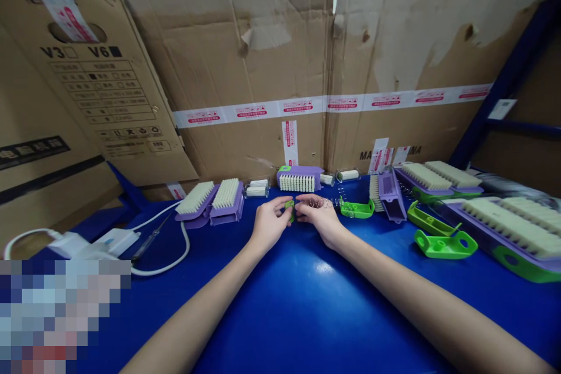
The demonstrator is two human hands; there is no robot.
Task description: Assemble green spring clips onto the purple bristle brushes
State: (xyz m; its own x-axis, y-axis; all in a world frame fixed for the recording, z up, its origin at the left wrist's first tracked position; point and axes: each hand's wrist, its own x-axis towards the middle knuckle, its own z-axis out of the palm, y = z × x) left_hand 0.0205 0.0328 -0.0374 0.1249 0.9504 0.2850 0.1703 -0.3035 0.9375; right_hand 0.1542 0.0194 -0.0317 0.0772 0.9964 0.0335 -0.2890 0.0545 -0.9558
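Observation:
My left hand [272, 223] pinches a small green plastic piece [290, 211] between thumb and fingers, above the blue table. Close to its right is my right hand [321, 219], its fingers curled together towards the piece; what they hold, if anything, is hidden. A metal coil spring [336, 202] shows along the top of the right hand, and I cannot tell whether it is gripped or lies behind. Just beyond both hands, a purple brush [300, 180] with cream bristles and a green end rests on its side. A green curved plastic part [357, 209] lies right of my right hand.
Purple brush heads [227, 194] and clear rollers [257, 188] lie at back left. Further right are a tilted purple brush body [391, 194], loose green parts [445, 243] and several brushes [512, 225]. A white power strip [94, 243], its cable and a screwdriver [149, 239] lie left. Cardboard [263, 70] stands behind.

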